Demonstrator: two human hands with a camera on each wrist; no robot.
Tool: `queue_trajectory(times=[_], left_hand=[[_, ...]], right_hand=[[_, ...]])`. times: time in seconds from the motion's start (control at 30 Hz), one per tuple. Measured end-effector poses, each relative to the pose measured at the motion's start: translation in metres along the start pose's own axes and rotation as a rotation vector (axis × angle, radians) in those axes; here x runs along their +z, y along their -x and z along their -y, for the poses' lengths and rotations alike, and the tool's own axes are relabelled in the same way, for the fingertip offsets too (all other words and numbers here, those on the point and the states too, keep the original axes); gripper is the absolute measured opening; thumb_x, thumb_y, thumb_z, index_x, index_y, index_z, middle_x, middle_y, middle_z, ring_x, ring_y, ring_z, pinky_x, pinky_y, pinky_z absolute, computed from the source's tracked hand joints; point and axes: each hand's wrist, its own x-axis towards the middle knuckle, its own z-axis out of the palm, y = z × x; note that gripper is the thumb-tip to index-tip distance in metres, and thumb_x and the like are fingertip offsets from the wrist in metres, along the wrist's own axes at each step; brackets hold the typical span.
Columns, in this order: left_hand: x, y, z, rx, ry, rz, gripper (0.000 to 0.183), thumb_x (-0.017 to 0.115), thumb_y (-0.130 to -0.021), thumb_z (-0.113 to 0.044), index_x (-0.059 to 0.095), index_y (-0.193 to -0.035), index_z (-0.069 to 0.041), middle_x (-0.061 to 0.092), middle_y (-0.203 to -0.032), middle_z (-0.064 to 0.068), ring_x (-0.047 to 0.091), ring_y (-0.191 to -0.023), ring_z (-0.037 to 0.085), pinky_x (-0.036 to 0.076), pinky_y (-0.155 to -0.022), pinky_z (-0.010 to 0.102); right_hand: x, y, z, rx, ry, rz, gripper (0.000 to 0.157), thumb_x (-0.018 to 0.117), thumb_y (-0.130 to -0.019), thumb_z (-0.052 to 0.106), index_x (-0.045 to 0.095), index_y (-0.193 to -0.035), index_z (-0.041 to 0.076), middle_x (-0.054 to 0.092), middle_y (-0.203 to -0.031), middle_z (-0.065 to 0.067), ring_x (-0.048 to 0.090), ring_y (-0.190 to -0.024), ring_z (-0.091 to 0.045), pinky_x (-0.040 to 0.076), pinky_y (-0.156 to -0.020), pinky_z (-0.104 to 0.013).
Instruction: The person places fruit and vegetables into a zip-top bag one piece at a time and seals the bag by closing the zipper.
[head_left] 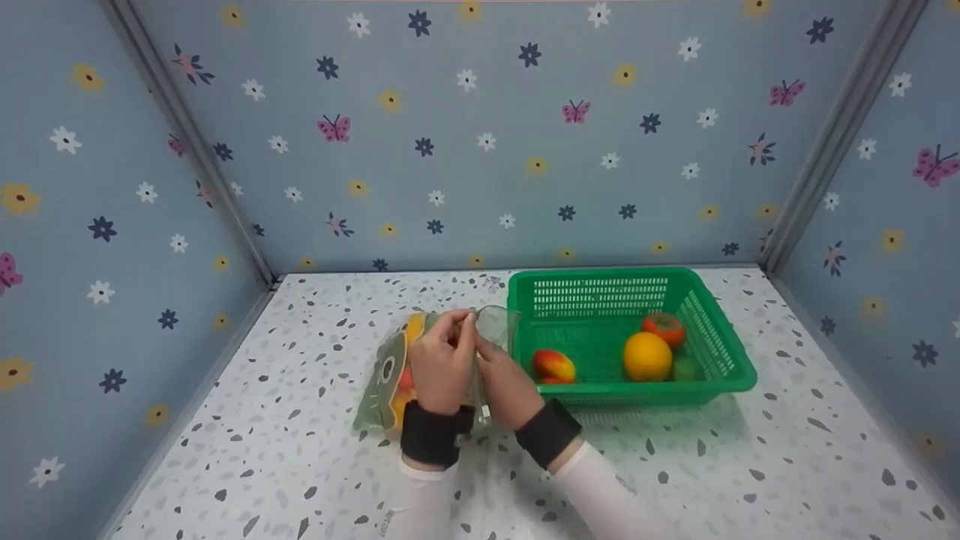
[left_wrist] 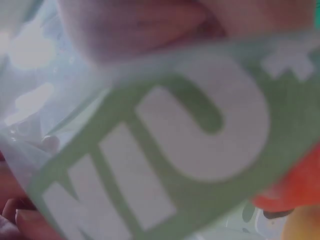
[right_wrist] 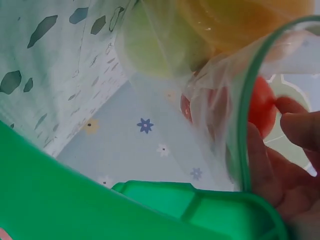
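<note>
A clear plastic zip bag [head_left: 369, 409] with green print and white lettering [left_wrist: 220, 150] stands left of the green basket, with yellow, orange and red fruit inside. My left hand [head_left: 442, 364] pinches the bag's top edge, fingers bent close to the other hand. On the basket side, my right hand [head_left: 510, 381] grips the same edge with thumb and fingers. The right wrist view shows the green zip strip [right_wrist: 245, 115] beside those fingers. A round green fruit [right_wrist: 162, 42] and a red one [right_wrist: 261, 107] show through the plastic. Both hands partly hide the bag's mouth.
The green plastic basket [head_left: 724, 384] stands close to the right hand. In it lie a red-yellow mango [head_left: 553, 365], an orange [head_left: 647, 357], a persimmon [head_left: 664, 329] and a green fruit [head_left: 685, 369]. Flower-patterned panels enclose the speckled table [head_left: 300, 450] behind and at both sides.
</note>
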Motion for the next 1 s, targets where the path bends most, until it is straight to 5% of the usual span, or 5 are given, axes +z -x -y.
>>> queue_trajectory(times=[0.07,0.37,0.57,0.83,1.0], left_hand=[[0.000,0.000,0.000,0.005,0.002,-0.003,0.014,0.068,-0.098,-0.011,0.077,-0.098,-0.001,0.062,-0.064,0.009,0.047,-0.055,0.011,0.040,-0.053,0.022],[-0.001,0.000,0.000,-0.019,0.026,0.009,0.014,0.068,-0.099,-0.012,0.076,-0.099,-0.001,0.059,-0.063,0.007,0.044,-0.055,0.009,0.036,-0.053,0.022],[-0.001,-0.001,0.000,-0.027,0.027,0.010,0.015,0.068,-0.099,-0.013,0.077,-0.099,-0.001,0.055,-0.061,0.006,0.041,-0.054,0.008,0.034,-0.052,0.022],[0.001,-0.002,0.001,-0.052,0.020,0.015,0.016,0.067,-0.100,-0.014,0.077,-0.100,-0.002,0.052,-0.060,0.004,0.040,-0.054,0.008,0.033,-0.051,0.022],[0.001,-0.002,0.001,-0.065,0.027,0.022,0.015,0.066,-0.100,-0.014,0.077,-0.100,-0.002,0.051,-0.060,0.003,0.040,-0.053,0.008,0.031,-0.051,0.021]], right_hand=[[-0.001,0.000,-0.001,-0.028,-0.002,0.019,0.062,0.070,-0.089,-0.009,0.050,-0.147,-0.003,0.048,-0.157,-0.017,0.057,-0.136,-0.029,0.045,-0.114,-0.042],[-0.005,-0.004,-0.006,-0.023,-0.316,0.105,0.080,0.069,-0.092,-0.007,0.027,-0.160,-0.002,0.032,-0.166,-0.017,0.037,-0.152,-0.033,0.033,-0.122,-0.047],[-0.013,-0.005,-0.008,-0.002,-0.419,0.077,0.070,0.055,-0.091,-0.019,0.043,-0.155,0.006,0.041,-0.163,-0.012,0.043,-0.149,-0.031,0.038,-0.120,-0.045],[-0.020,-0.005,-0.008,-0.006,-0.480,0.064,0.052,0.050,-0.100,-0.007,0.049,-0.151,0.006,0.057,-0.151,-0.010,0.056,-0.138,-0.025,0.044,-0.115,-0.042],[-0.025,-0.003,-0.008,0.080,-0.526,0.101,0.040,0.049,-0.104,0.000,0.058,-0.142,0.005,0.068,-0.137,-0.010,0.067,-0.119,-0.024,0.052,-0.107,-0.042]])
